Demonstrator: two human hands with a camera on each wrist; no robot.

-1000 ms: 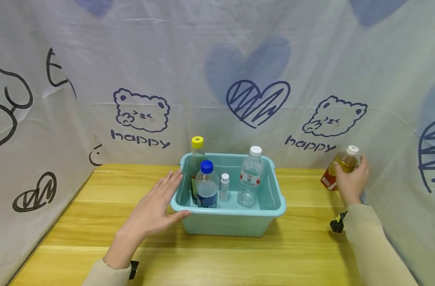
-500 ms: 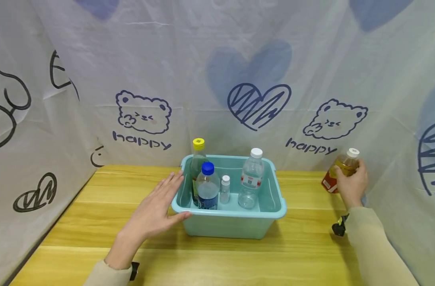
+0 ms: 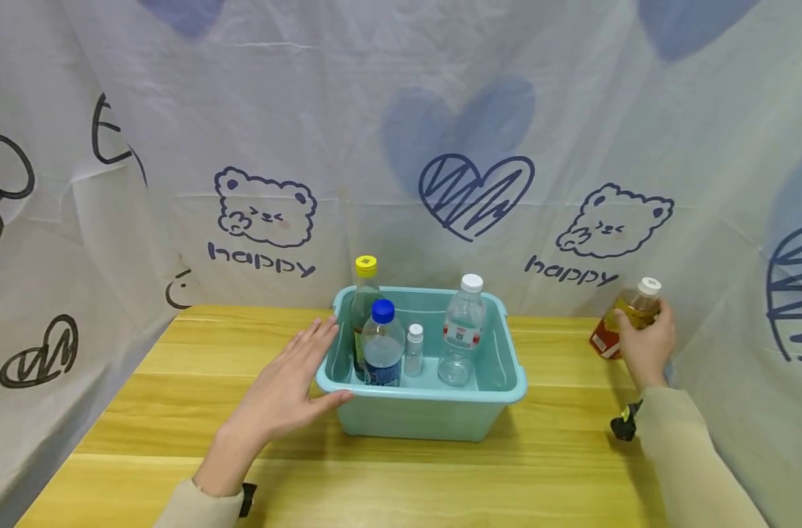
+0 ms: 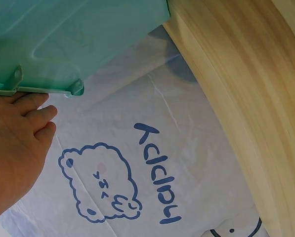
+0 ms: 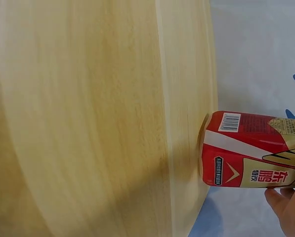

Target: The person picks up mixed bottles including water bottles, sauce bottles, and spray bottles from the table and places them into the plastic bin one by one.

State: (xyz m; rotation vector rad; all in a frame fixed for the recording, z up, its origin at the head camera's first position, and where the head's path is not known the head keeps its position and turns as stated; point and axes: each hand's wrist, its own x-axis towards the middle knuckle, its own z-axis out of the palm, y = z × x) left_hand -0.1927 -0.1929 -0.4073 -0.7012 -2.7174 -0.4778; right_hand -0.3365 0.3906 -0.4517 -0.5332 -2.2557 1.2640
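In the head view my right hand grips a drink bottle with a white cap, amber contents and a red and gold label. The bottle's base is at the table's far right edge; in the right wrist view the bottle shows its barcode and lettering. My left hand, fingers straight, rests along the left rim of a turquoise plastic basin. Inside the basin stand a yellow-capped bottle, a blue-capped bottle, a small white-capped bottle and a clear, white-capped bottle.
The wooden table ends at a pale fabric backdrop printed with hearts and bears. More fabric hangs along the left and right sides, close to the right arm. The yellow-capped bottle stands taller than the basin's rim.
The right hand and the drink bottle have shifted very slightly toward the person. My left hand and the basin stay in place; the head view has moved a little.
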